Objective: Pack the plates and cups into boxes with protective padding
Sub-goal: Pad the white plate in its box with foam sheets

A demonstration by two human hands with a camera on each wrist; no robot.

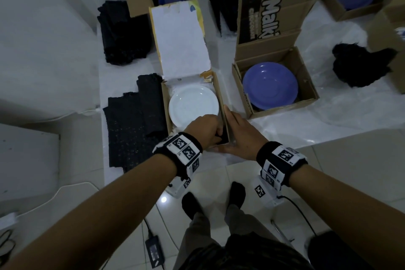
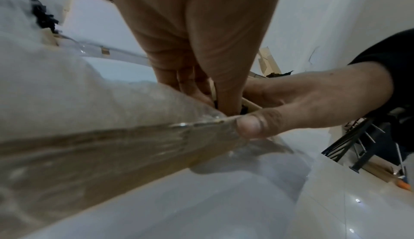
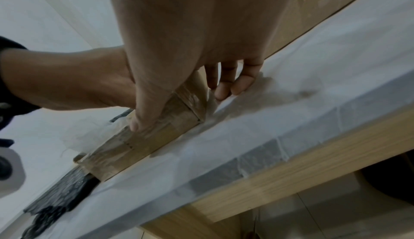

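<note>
Currently: padding step at near box. White plate lies flat inside, toward tabletop front edge. Left hand reaches into box's near right corner, fingers curled on dark padding; exact grip unclear. Right hand grasps that corner's wall, thumb outside. Next, by judgement: seat padding beside plate without shifting it. Purple plate boxed at right. Padding stacks at left edge. Tabletop plastic-covered; tiled floor, white walls.
</note>
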